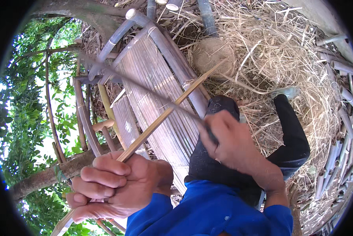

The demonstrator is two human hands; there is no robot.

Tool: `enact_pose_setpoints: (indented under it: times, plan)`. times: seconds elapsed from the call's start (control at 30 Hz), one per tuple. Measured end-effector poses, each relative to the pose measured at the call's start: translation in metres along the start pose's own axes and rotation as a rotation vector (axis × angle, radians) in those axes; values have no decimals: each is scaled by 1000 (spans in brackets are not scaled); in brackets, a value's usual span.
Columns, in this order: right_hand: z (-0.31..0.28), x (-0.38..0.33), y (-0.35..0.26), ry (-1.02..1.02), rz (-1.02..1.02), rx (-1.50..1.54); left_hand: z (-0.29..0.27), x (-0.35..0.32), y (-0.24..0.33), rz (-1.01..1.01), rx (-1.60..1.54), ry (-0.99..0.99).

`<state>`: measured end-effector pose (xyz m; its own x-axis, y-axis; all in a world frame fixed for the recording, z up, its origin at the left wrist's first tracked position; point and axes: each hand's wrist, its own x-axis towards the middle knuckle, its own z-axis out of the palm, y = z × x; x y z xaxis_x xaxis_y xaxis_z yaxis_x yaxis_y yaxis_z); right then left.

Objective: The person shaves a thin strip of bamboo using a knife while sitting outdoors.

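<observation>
Blue sleeves [208, 212] come in from the lower edge. Left hand [117, 185] is fisted around a pale bamboo strip [172, 108], fingers wrapped tight near its lower end. The strip runs up and right from that fist, tip ending over the straw near a round brownish lump [212, 55]. Right hand [227, 139] is closed on a knife [145, 88]; the handle is hidden in the fist, and the long thin dark blade reaches up-left and crosses the strip about mid-length, touching it.

Under the right hand, legs in black trousers [290, 133] are bent, knee toward the straw.

Just beyond the hands lies a slatted bamboo platform [152, 78], grey and weathered, framed by thick bamboo poles [172, 51].

Right and top: a heap of dry straw [278, 59] covers the ground. Cut bamboo tubes [341, 118] are stacked along the far right rim.

Left: outdoors, bare branches [50, 114] and a thicker trunk [46, 177], with green foliage [23, 102] and bright sky behind.
</observation>
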<state>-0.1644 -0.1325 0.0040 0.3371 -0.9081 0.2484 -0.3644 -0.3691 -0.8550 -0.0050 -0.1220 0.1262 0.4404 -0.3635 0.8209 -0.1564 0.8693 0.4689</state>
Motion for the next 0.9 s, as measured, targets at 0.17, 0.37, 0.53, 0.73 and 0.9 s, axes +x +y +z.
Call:
enact_pose_setpoints:
  times: [0.17, 0.37, 0.53, 0.73, 0.9]
  plan:
    - [11, -2, -11, -9, -119, -10, 4, -6, 3, 28, 61, 34]
    - [8, -19, -19, -46, -202, -19, 8, -12, 4, 28, 121, 167]
    - [17, -8, 2, -15, -49, -106, 3, -2, 2, 35, 160, 175]
    - [31, 1, 89, 11, 213, -360, 4, -9, 6, 23, 30, 95]
    - [29, -19, 54, -23, 77, -127, -22, -4, 3, 13, -23, 19]
